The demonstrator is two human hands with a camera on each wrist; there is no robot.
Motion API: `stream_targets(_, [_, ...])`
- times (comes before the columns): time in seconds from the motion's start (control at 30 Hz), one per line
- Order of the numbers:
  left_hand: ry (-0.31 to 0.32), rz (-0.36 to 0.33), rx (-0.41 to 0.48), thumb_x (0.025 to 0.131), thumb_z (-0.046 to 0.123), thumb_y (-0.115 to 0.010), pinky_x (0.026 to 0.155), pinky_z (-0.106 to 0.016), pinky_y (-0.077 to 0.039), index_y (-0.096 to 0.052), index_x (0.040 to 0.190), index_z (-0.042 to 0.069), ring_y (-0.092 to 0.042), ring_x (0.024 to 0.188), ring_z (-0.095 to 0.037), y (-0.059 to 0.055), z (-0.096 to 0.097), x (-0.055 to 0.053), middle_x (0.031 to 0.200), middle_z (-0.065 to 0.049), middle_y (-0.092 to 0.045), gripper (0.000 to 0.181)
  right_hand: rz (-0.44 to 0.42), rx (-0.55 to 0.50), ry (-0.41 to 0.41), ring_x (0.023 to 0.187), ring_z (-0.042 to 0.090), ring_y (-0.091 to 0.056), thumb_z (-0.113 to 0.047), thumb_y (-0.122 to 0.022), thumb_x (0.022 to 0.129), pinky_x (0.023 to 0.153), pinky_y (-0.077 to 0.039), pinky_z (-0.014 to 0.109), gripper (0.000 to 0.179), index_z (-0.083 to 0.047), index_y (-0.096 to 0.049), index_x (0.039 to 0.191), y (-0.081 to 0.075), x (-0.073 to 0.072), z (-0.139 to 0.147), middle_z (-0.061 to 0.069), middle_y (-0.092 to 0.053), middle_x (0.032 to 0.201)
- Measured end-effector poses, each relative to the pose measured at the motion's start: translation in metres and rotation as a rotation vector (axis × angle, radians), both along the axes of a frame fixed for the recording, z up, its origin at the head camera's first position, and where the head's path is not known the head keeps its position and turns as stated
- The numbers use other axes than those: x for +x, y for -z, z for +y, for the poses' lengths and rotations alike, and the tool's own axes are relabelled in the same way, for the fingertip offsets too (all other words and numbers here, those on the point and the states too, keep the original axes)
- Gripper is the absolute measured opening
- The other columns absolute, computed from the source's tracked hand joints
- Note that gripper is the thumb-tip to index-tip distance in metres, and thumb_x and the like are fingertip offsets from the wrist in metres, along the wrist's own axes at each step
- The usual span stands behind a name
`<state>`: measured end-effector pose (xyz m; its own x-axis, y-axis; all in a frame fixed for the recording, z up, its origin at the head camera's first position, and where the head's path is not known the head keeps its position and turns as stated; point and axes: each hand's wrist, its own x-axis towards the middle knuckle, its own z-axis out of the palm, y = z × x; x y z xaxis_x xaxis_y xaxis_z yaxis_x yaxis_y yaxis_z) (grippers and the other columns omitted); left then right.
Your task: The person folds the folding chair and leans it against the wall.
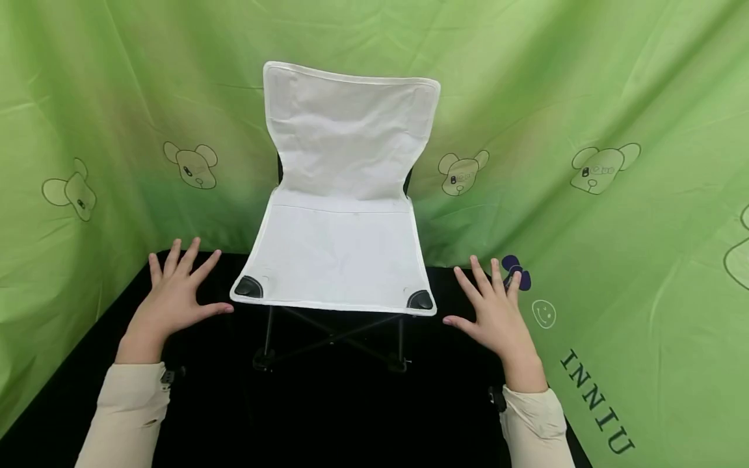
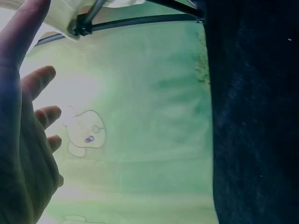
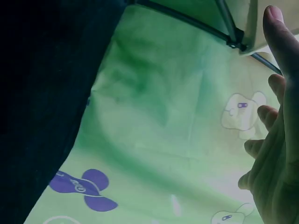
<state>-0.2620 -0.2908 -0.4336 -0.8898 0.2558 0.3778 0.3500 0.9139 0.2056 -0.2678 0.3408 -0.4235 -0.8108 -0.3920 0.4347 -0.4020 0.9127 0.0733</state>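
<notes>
A white folding chair [image 1: 345,250] with a fabric seat and backrest stands upright on a black surface, facing me. Black corner caps [image 1: 249,286] sit at the seat's front corners, above thin crossed dark legs [image 1: 333,339]. To the left of the seat, my left hand [image 1: 172,296] is spread with fingers straight, its thumb tip close to the seat's front corner. My right hand [image 1: 494,315] is spread likewise on the right side, a little apart from the chair. Both hands hold nothing. Dark chair tubes [image 2: 145,21] show past the left thumb in the left wrist view; similar tubes [image 3: 187,19] appear in the right wrist view.
Green cloth [image 1: 661,273] printed with bear heads, a smiley and letters hangs behind the chair and along both sides. The black surface [image 1: 328,416] stretches from the chair toward me. Straps with dark buckles [image 1: 497,398] sit at both wrists.
</notes>
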Motion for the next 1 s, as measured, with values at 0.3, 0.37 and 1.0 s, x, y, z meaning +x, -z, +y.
stream_targets(0.3, [0.059, 0.077, 0.028, 0.075, 0.064, -0.082, 0.115, -0.073, 0.019, -0.021, 0.165, 0.026, 0.018, 0.157, -0.038, -0.014, 0.008, 0.006, 0.173, -0.016, -0.001, 0.115, 0.040, -0.091, -0.097, 0.157, 0.041, 0.006, -0.063, -0.080, 0.077, 0.118, 0.012, 0.073, 0.110, -0.027, -0.024, 0.165, -0.012, 0.002, -0.008, 0.009, -0.008, 0.173])
stream_targets(0.37, [0.064, 0.084, 0.032, 0.074, 0.064, -0.083, 0.116, -0.073, 0.018, -0.022, 0.165, 0.027, 0.017, 0.157, -0.037, -0.015, 0.009, 0.007, 0.173, -0.014, -0.001, 0.116, 0.047, -0.116, -0.129, 0.158, 0.042, 0.005, -0.059, -0.082, 0.076, 0.119, 0.012, 0.072, 0.111, -0.025, -0.025, 0.164, -0.014, 0.003, -0.010, 0.009, -0.009, 0.173])
stream_targets(1.0, [0.156, 0.153, 0.088, 0.067, 0.054, -0.092, 0.119, -0.071, 0.013, -0.026, 0.164, 0.023, 0.006, 0.158, -0.039, -0.026, 0.020, 0.014, 0.173, -0.009, -0.008, 0.121, 0.066, -0.248, -0.345, 0.158, 0.041, -0.008, -0.078, -0.058, 0.083, 0.121, 0.008, 0.070, 0.102, -0.014, -0.037, 0.160, -0.028, 0.011, -0.027, 0.011, -0.020, 0.171])
